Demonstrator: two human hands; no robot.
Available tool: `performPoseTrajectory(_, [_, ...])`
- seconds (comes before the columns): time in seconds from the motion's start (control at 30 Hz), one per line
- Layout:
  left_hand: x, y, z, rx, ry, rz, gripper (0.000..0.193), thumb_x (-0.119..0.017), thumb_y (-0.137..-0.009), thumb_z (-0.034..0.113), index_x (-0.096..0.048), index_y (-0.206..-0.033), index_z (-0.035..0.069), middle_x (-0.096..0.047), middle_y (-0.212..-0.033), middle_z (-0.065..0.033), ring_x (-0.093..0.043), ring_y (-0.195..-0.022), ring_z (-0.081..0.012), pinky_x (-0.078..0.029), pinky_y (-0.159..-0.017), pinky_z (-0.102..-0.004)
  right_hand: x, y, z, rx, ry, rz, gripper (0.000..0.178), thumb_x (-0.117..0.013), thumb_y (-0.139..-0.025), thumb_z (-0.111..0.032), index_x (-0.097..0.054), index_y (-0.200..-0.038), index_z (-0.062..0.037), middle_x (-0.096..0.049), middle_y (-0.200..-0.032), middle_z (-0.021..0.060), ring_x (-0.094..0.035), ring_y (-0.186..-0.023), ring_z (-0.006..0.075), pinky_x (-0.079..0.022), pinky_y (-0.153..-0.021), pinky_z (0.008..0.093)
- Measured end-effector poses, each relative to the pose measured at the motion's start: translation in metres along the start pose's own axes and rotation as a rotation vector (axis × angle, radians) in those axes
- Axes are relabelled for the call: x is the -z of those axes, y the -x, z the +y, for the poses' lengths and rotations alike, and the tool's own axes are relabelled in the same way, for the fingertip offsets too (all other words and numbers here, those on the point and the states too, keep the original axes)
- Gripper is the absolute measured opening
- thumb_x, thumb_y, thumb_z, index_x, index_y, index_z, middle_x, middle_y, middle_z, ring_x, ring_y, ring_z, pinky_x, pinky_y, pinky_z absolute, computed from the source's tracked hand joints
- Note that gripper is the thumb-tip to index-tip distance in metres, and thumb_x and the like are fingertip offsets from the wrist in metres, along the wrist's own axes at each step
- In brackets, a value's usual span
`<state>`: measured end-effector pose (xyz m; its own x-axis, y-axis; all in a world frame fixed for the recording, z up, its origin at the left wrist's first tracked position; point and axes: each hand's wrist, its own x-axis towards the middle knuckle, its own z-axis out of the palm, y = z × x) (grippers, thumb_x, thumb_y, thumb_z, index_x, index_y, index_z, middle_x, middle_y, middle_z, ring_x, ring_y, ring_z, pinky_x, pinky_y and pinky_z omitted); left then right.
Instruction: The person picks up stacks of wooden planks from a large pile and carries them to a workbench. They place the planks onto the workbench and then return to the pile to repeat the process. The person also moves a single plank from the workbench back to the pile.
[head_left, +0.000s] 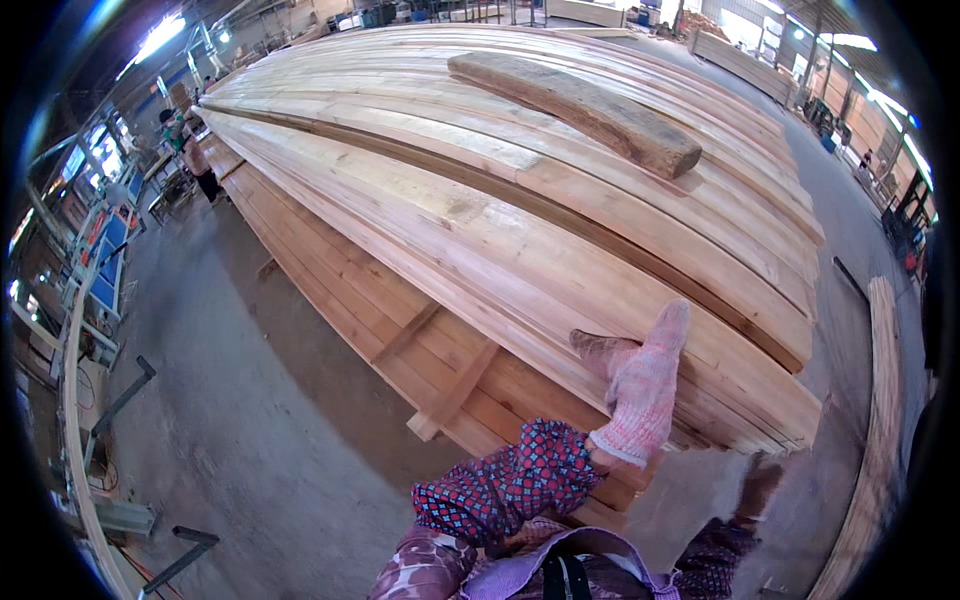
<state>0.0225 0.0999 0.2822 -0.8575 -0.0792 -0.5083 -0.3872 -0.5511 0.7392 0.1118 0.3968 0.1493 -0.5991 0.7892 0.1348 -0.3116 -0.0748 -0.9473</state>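
My left hand (645, 385), in a pinkish-white knitted glove with a brown, dirty patch, rests on top of a pale wooden plank (540, 255) close to the stack's near end. Its fingers and thumb are spread apart along the wood, and I see nothing wrapped in them. My right hand (760, 487) hangs low beside the plank ends at the lower right. It is dark and smeared by motion, so its fingers cannot be made out. Many long planks lie side by side in the stack, with a dark gap between two of them.
A thick, rough timber block (580, 110) lies across the stack. Below its left side are lower brown boards (340, 265) with a crosspiece (455, 390). Another person (190, 150) stands at the far left end. Long boards (870, 430) lie at right; metal machine arms (120, 405) stick out at left.
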Motion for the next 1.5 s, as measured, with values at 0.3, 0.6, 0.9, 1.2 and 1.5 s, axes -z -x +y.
performPoseTrajectory(0.3, [0.006,0.007,0.005,-0.139,0.190,-0.049,0.081,-0.081,-0.087,0.033,-0.036,-0.147,0.003,-0.053,-0.128,-0.0069,-0.052,-0.103,-0.0160,-0.047,-0.093,-0.0312,-0.004,0.034,0.058,-0.200,-0.345,-0.138,0.056,-0.050,-0.104,-0.038,-0.041,-0.149,-0.0073,-0.051,-0.144,0.0101,-0.049,-0.132,0.0269,-0.044,-0.108,0.0458])
performPoseTrajectory(0.6, [0.011,-0.014,-0.013,-0.031,-0.090,-0.052,0.084,-0.081,-0.080,0.054,-0.043,-0.136,0.002,-0.061,-0.117,-0.0062,-0.056,-0.096,-0.0169,-0.049,-0.087,-0.0312,-0.025,0.025,0.062,-0.095,-0.237,0.036,0.058,-0.040,-0.106,-0.046,-0.042,-0.148,-0.0061,-0.051,-0.143,0.0101,-0.052,-0.128,0.0254,-0.045,-0.106,0.0411])
performPoseTrajectory(0.9, [-0.023,-0.044,-0.018,-0.122,-0.612,0.231,0.100,-0.080,-0.072,0.067,-0.046,-0.128,-0.009,-0.055,-0.123,-0.0154,-0.058,-0.105,-0.0197,-0.050,-0.087,-0.0302,-0.088,0.072,-0.011,0.594,0.289,0.095,0.066,-0.033,-0.108,-0.045,-0.031,-0.153,0.0051,-0.036,-0.156,0.0223,-0.036,-0.144,0.0295,-0.030,-0.118,0.0395])
performPoseTrajectory(1.2, [0.014,-0.031,0.004,0.057,-0.247,-0.496,0.139,-0.071,-0.076,0.075,-0.001,-0.148,-0.020,-0.016,-0.155,-0.0335,-0.030,-0.141,-0.0341,-0.032,-0.115,-0.0382,-0.065,0.032,0.014,0.896,0.356,0.148,0.059,-0.033,-0.109,-0.036,-0.029,-0.155,0.0012,-0.032,-0.159,0.0217,-0.031,-0.147,0.0331,-0.025,-0.121,0.0439])
performPoseTrajectory(1.5, [0.114,0.000,0.033,-0.223,-0.367,-0.463,0.092,-0.058,-0.098,0.045,-0.011,-0.152,-0.013,-0.016,-0.160,-0.0254,-0.022,-0.149,-0.0297,-0.019,-0.121,-0.0355,-0.195,0.110,-0.053,1.309,1.009,-0.125,0.061,-0.035,-0.106,-0.042,-0.037,-0.150,-0.0001,-0.038,-0.155,0.0223,-0.029,-0.148,0.0388,-0.013,-0.122,0.0583])
